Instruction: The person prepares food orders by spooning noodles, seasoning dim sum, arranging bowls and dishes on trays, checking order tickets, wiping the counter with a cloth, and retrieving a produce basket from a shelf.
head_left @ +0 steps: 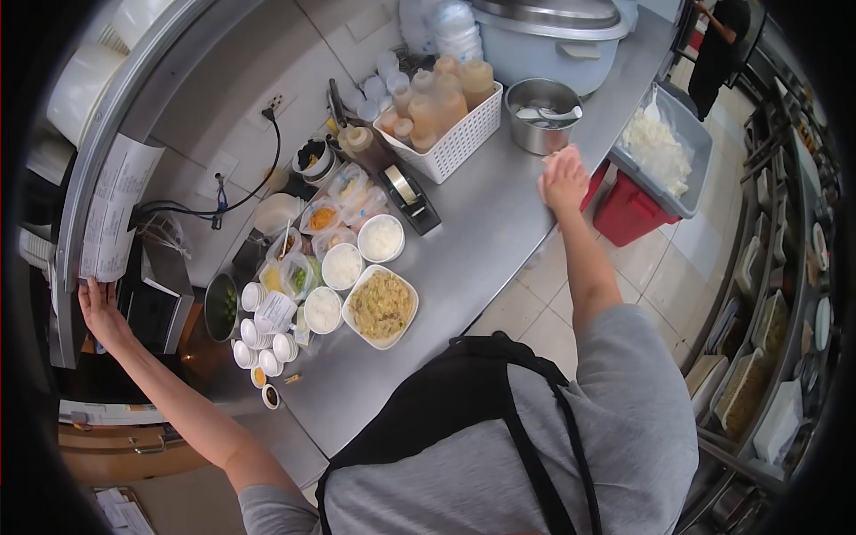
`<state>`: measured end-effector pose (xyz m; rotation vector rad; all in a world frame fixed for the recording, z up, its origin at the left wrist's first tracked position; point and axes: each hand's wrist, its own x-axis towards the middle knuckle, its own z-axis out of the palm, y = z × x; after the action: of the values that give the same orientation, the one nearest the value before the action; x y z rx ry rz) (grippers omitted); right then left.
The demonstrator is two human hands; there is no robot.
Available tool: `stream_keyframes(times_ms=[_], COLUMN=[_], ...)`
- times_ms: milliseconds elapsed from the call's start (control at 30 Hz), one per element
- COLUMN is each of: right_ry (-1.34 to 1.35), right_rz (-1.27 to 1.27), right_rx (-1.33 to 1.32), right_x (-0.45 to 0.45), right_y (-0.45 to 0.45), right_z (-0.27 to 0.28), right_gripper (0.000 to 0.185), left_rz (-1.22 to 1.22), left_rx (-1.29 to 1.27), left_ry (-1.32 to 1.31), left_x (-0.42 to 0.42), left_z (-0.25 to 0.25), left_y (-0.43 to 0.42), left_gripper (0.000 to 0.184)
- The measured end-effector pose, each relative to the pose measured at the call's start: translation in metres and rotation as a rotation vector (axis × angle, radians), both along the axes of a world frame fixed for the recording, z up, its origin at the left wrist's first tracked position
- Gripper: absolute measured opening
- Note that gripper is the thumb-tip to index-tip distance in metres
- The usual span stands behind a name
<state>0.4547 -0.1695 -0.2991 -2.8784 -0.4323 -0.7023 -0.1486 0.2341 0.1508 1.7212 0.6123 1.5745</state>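
At the far left, my left hand (104,314) touches the lower end of a long printed paper (120,209) hanging from the shelf edge, its fingertips at the paper. My right hand (563,181) is over the counter's right edge, just below a steel pot (542,116) with spoons in it; its fingers are partly bent and blurred, and whether they hold anything is unclear. Between the hands, three bowls of white rice (342,267) stand beside a square container of yellowish food (382,307). White lidded cups (270,361) and bagged ingredients (299,275) are to their left.
A white basket of bottles (455,143), a tape dispenser (412,201) and a large cooker (553,49) line the counter (481,241). A grey tub (700,169) sits over a red bin (624,214). A person in black (720,45) stands at the upper right, near shelving.
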Motion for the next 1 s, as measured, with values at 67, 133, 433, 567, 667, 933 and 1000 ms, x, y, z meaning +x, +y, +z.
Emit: stream_keyframes(times_ms=[67, 133, 433, 567, 667, 933, 1000], right_ry=[0.008, -0.008, 1.096, 0.599, 0.429, 0.554, 0.558], right_rz=[0.387, 0.773, 0.977, 0.812, 0.730, 0.810, 0.838], right_rx=[-0.033, 0.018, 0.698, 0.764, 0.704, 0.587, 0.531], right_x=[-0.030, -0.081, -0.218, -0.206, -0.207, -0.175, -0.170], right_y=[0.009, 0.009, 0.024, 0.092, 0.137, 0.164, 0.166], right_z=[0.008, 0.013, 0.064, 0.024, 0.027, 0.034, 0.038], right_gripper=[0.051, 0.050, 0.022, 0.054, 0.067, 0.067, 0.066], left_rz=[0.016, 0.005, 0.032, 0.074, 0.100, 0.126, 0.098], left_rx=[-0.002, -0.004, -0.009, -0.020, -0.017, -0.047, -0.030], left_ry=[0.014, 0.000, -0.051, -0.079, -0.085, -0.050, -0.050], left_x=[-0.002, 0.007, 0.013, 0.025, 0.030, 0.033, 0.035], left_z=[-0.001, 0.000, -0.003, -0.002, 0.001, 0.002, 0.001], left_y=[0.002, -0.008, -0.008, -0.023, -0.031, -0.039, -0.040], left_gripper=[0.020, 0.020, 0.021, 0.017, 0.013, 0.010, 0.010])
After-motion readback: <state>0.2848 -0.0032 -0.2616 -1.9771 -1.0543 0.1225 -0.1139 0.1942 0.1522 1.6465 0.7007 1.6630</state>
